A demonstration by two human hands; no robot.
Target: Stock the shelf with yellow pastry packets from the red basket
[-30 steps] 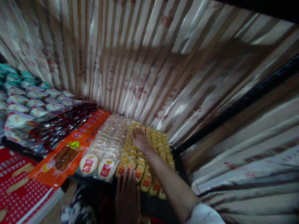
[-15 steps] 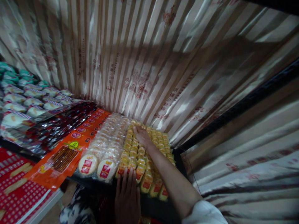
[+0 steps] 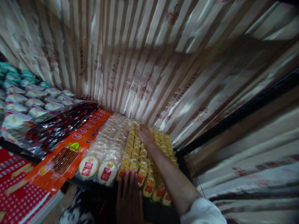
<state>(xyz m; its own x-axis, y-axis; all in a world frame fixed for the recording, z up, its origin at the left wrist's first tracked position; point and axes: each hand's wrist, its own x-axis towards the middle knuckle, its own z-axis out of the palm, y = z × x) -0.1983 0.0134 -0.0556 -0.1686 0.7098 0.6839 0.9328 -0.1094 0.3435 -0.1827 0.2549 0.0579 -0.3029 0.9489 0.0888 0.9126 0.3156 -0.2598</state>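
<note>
Rows of small yellow-wrapped snack packs [image 3: 136, 154] stand tightly lined up on a black shelf. My left hand [image 3: 130, 194] is open at their front, its straight fingers lying against the nearest packs. Reaching across the rows from the right, my right hand [image 3: 144, 133] rests on packs near the back. Its visible fingers point away and look loosely stretched, though the fingertips are dim and partly hidden. Left of the yellow packs are two rows of round white crackers [image 3: 107, 171] in clear wrappers.
An orange bag of brown sticks [image 3: 65, 158] lies left of the crackers, beside dark shiny packets [image 3: 67, 124] and white-and-green bags [image 3: 17, 105]. A striped, printed plastic sheet [image 3: 140, 62] hangs behind. A black bar [image 3: 233, 109] slants on the right. Red patterned packaging [image 3: 21, 189] sits at lower left.
The view has shifted slightly, so the goods appear a little further right and lower. Both hands keep nearly the same places against the yellow packs.
</note>
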